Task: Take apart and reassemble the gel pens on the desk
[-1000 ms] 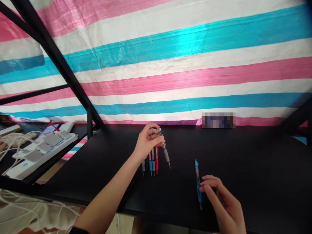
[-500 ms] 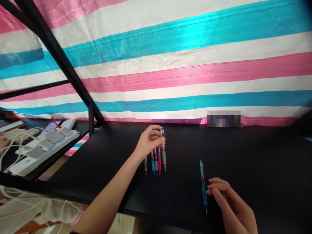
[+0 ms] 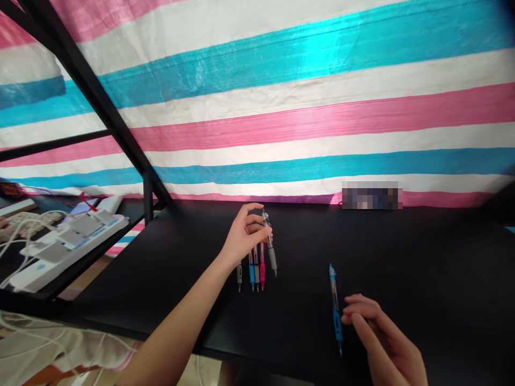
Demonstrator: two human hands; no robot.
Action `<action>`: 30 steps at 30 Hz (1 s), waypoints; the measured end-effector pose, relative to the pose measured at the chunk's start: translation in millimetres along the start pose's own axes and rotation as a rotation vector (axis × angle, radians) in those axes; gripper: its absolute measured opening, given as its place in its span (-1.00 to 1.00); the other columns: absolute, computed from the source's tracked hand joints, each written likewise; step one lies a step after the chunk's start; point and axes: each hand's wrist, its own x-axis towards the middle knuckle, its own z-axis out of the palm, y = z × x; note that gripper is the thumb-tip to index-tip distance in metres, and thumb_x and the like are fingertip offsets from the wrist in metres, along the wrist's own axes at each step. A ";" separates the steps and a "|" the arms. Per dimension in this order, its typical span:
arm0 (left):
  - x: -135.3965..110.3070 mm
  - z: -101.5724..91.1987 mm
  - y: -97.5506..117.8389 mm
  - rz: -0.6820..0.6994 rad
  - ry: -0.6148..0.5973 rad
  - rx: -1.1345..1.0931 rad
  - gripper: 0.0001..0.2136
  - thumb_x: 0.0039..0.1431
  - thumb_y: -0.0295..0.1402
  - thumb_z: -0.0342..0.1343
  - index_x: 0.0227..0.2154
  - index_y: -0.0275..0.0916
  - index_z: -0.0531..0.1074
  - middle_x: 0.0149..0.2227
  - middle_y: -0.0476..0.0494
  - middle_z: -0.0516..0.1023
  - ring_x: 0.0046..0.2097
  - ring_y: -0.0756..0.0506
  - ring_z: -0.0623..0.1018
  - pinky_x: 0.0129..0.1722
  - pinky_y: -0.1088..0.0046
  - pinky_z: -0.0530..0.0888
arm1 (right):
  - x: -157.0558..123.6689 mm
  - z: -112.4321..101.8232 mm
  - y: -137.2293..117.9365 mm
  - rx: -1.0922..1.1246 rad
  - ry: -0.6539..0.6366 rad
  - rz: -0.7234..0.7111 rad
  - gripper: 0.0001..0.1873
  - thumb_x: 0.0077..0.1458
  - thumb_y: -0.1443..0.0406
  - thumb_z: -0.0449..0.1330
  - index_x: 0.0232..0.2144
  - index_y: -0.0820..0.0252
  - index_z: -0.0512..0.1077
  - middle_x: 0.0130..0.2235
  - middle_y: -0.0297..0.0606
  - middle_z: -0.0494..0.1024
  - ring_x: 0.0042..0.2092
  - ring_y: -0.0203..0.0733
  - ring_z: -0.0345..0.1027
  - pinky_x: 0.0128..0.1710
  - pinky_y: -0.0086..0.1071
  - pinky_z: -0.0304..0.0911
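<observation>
The left hand (image 3: pixel 244 236) pinches a clear pen with a grey grip (image 3: pixel 273 258) between thumb and fingers, its tip pointing down towards the black table (image 3: pixel 298 321); half a second ago this pen hung nearly upright close beside the pink pen (image 3: pixel 263 273), whereas now it slants, its tip swung out to the right and a little higher; whether the tip touches the table I cannot tell; the pink pen, a second grey pen (image 3: pixel 257 276) and a light-blue pen (image 3: pixel 252 275) lie close together as before, with another grey pen (image 3: pixel 240 275) slightly apart on their left, their upper ends hidden by the hand; the right hand (image 3: pixel 388 343), fingers loosely curled and slightly parted, remains just beside the blue pen (image 3: pixel 337 324), which lies well apart from the others.
</observation>
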 end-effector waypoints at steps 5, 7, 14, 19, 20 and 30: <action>0.1 -1.4 -2.3 0.004 -0.032 0.095 -0.50 0.11 -0.34 0.34 0.08 -0.10 0.28 -0.25 0.02 0.51 -0.32 -0.08 0.68 -0.31 0.33 0.65 | 0.3 -0.3 1.8 -0.005 -0.005 -0.002 -0.75 0.27 0.11 0.33 -0.37 0.10 0.65 -0.08 -0.11 0.68 0.13 0.12 0.51 0.15 -0.22 0.41; 0.6 -1.6 -5.7 0.007 -0.059 0.164 -0.52 0.12 -0.33 0.32 0.08 -0.11 0.31 -0.22 -0.01 0.50 -0.32 -0.09 0.68 -0.32 0.29 0.66 | 0.3 -0.3 0.5 -0.008 -0.009 -0.006 -0.76 0.28 0.11 0.32 -0.36 0.10 0.66 -0.08 -0.11 0.68 0.13 0.12 0.51 0.16 -0.22 0.40; 4.8 -6.1 -22.0 0.124 -0.087 0.617 -0.65 0.09 -0.38 0.29 -0.04 -0.14 0.46 -0.15 -0.12 0.51 -0.23 -0.14 0.60 -0.19 0.21 0.59 | 1.9 -0.8 -8.1 -0.052 0.002 -0.033 -0.74 0.27 0.12 0.32 -0.38 0.11 0.65 -0.11 -0.09 0.70 0.07 0.15 0.56 0.08 -0.17 0.48; 5.5 -9.5 -22.3 0.216 -0.175 0.940 -0.69 0.09 -0.32 0.32 -0.08 -0.20 0.53 0.01 -0.27 0.56 0.08 -0.37 0.50 0.14 -0.08 0.42 | 2.2 0.4 -9.9 -0.049 -0.002 -0.026 -0.75 0.28 0.12 0.31 -0.38 0.11 0.64 -0.11 -0.11 0.70 0.08 0.12 0.55 0.10 -0.19 0.45; 5.1 -9.7 -21.9 0.221 -0.195 0.987 -0.69 0.11 -0.31 0.31 -0.07 -0.21 0.54 0.02 -0.28 0.56 0.09 -0.38 0.50 0.13 -0.09 0.41 | 2.1 0.7 -10.2 -0.045 0.000 -0.021 -0.75 0.27 0.12 0.31 -0.38 0.11 0.64 -0.11 -0.10 0.70 0.08 0.13 0.55 0.10 -0.19 0.45; 4.9 -11.1 -19.6 0.298 -0.218 1.222 -0.64 0.28 -0.34 0.17 0.12 -0.20 0.51 0.07 -0.29 0.58 0.09 -0.35 0.49 0.06 0.02 0.41 | 1.2 3.0 -15.9 -0.004 0.012 -0.001 -0.77 0.27 0.13 0.32 -0.38 0.11 0.63 -0.10 -0.10 0.66 0.10 0.13 0.50 0.14 -0.16 0.37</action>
